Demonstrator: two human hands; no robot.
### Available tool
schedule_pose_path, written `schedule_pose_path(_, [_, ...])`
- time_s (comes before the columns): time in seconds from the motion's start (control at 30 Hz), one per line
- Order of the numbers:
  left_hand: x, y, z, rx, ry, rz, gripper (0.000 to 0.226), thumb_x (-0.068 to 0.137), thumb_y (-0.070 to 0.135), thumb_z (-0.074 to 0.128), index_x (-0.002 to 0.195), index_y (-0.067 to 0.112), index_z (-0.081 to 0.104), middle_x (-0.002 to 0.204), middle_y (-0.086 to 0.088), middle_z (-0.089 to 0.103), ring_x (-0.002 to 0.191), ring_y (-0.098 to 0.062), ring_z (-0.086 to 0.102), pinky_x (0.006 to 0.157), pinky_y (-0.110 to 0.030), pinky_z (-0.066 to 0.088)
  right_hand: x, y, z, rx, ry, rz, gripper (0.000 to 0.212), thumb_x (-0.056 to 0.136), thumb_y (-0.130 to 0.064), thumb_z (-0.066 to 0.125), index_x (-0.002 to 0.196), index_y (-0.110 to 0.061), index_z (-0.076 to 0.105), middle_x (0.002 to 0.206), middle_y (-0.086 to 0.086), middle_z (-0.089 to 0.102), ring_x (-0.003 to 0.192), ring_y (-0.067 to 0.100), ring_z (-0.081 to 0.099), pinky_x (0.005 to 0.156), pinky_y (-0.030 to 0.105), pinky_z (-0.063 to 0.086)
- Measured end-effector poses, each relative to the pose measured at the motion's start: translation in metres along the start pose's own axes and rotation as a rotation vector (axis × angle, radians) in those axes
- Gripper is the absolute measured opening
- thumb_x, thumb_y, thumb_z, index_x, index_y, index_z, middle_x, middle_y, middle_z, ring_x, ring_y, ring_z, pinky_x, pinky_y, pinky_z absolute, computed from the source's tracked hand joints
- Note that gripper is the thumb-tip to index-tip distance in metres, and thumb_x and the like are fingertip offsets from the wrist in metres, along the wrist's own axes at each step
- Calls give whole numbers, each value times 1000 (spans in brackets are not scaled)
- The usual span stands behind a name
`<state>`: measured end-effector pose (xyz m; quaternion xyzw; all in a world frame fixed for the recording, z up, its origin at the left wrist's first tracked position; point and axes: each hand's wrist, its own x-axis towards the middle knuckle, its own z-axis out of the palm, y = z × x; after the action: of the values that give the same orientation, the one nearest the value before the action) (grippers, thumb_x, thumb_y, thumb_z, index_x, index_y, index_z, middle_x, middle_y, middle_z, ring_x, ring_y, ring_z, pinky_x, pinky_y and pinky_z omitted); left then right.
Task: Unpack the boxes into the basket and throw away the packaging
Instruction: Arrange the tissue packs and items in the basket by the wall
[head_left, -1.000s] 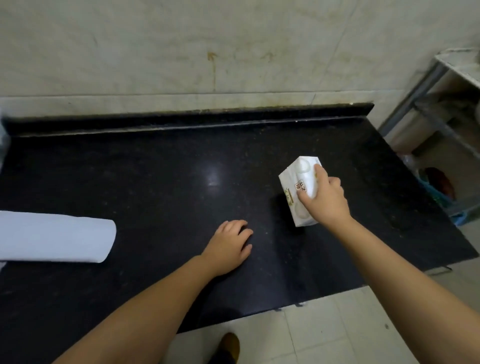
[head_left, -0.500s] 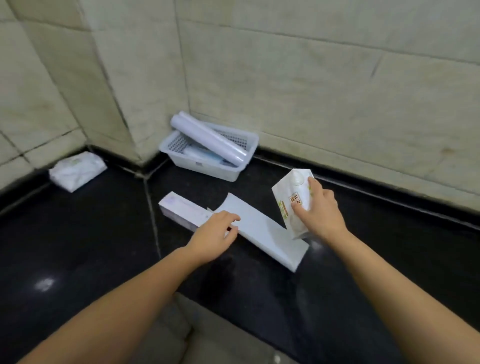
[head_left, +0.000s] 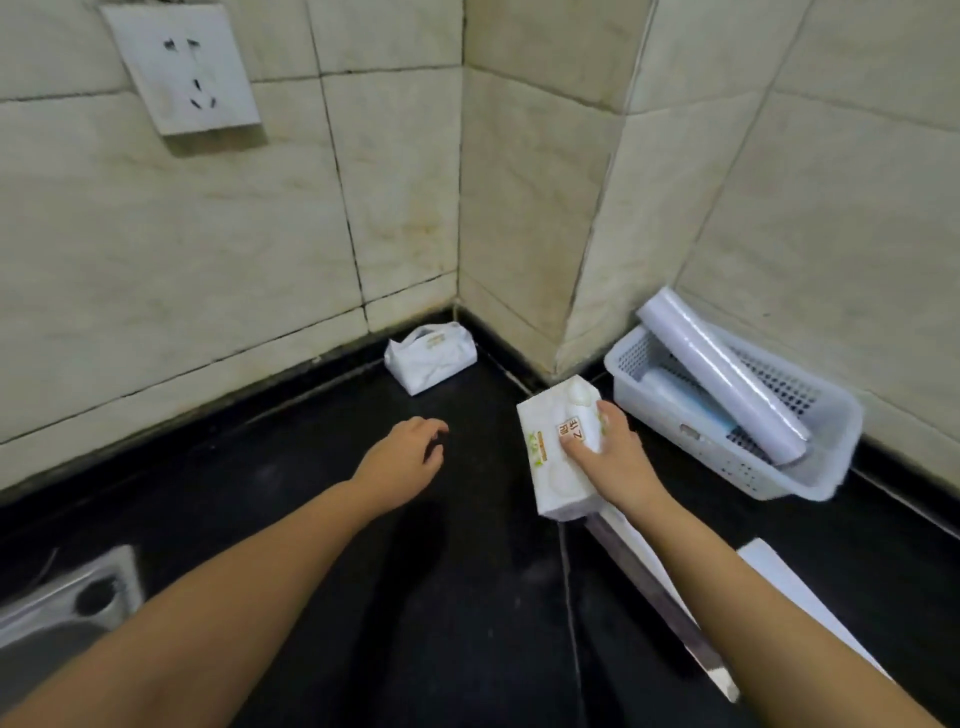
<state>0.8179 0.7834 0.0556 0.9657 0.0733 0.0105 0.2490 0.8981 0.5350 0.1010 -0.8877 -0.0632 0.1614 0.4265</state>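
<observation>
My right hand (head_left: 610, 457) grips a white tissue pack (head_left: 553, 457) with green and orange print, held just above the black counter (head_left: 457, 597), left of the white perforated basket (head_left: 810, 467). The basket stands against the right wall and holds a long white roll (head_left: 722, 371) leaning on its rim, with another pale item under it. My left hand (head_left: 405, 457) hovers over the counter with fingers loosely apart, holding nothing. A long flat white box (head_left: 649, 577) lies on the counter under my right forearm. A second white tissue pack (head_left: 430, 355) sits in the far corner.
Tiled walls meet in a corner behind the counter, with a jutting pillar beside the basket. A wall socket (head_left: 187, 67) is at upper left. A metal sink edge (head_left: 62, 613) shows at lower left. Another white sheet or box (head_left: 795, 587) lies at the right.
The view has swung left toward the corner. My right hand carried the tissue pack along and lower; my left hand left the flat white box and now hovers over bare counter.
</observation>
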Motion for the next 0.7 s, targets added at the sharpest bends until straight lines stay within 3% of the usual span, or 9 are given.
schedule_pose_path(0.13, [43,-33,-1,53,46,-125,34,92,22,47,125,16,50,118,-7,56,110,-23,52,87,-36,48,63,-15,53,281,-101,151,76,83,-42,62,144,-26,19,142,12,41,123,30,49,104,48,42])
schedule_pose_path(0.27, [90,-52,3,147,116,-282,45,92,25,49,134,14,38,133,-15,44,117,-31,46,90,-45,48,106,-20,94,409,-62,279,77,88,-44,55,147,-27,9,146,15,35,123,35,46,105,49,40])
schedule_pose_path(0.37, [119,-60,9,200,87,-391,62,90,31,53,143,17,23,150,-21,22,132,-39,31,100,-52,39,118,-17,104,101,-180,264,70,93,-51,39,147,-18,10,142,18,43,121,35,49,100,40,40])
schedule_pose_path(0.43, [133,-66,14,174,30,-457,70,90,35,54,146,20,16,155,-21,8,139,-42,19,105,-54,32,118,-17,93,-257,-306,157,58,96,-52,26,131,-8,42,129,19,56,113,34,56,92,38,43])
schedule_pose_path(0.47, [137,-70,17,171,5,-478,69,90,36,54,146,20,16,155,-21,6,139,-42,18,105,-54,31,117,-15,85,-442,-325,79,55,97,-50,23,118,-8,51,124,18,60,108,33,58,86,37,45])
schedule_pose_path(0.5, [141,-74,19,184,-8,-483,66,90,36,54,144,18,20,154,-22,8,137,-43,22,103,-54,33,118,-11,79,-596,-306,-22,51,98,-47,24,119,-9,50,124,17,59,107,33,58,81,37,45])
schedule_pose_path(0.53, [143,-76,19,198,-5,-471,59,91,33,54,139,14,26,151,-23,15,131,-43,30,99,-53,38,119,-7,72,-702,-262,-128,47,98,-43,29,131,-13,41,130,16,53,109,32,57,79,37,46])
schedule_pose_path(0.6, [145,-76,14,174,52,-431,42,93,26,51,128,6,38,142,-23,30,112,-42,48,85,-48,47,119,-1,62,-773,-243,-340,63,95,-39,43,147,-27,10,148,14,30,122,32,49,81,39,49])
schedule_pose_path(0.7, [138,-63,0,23,241,-391,30,95,19,47,119,1,46,136,-21,37,96,-39,56,79,-43,49,121,5,63,-750,-361,-470,74,91,-41,50,147,-40,2,158,12,1,136,33,33,95,44,49])
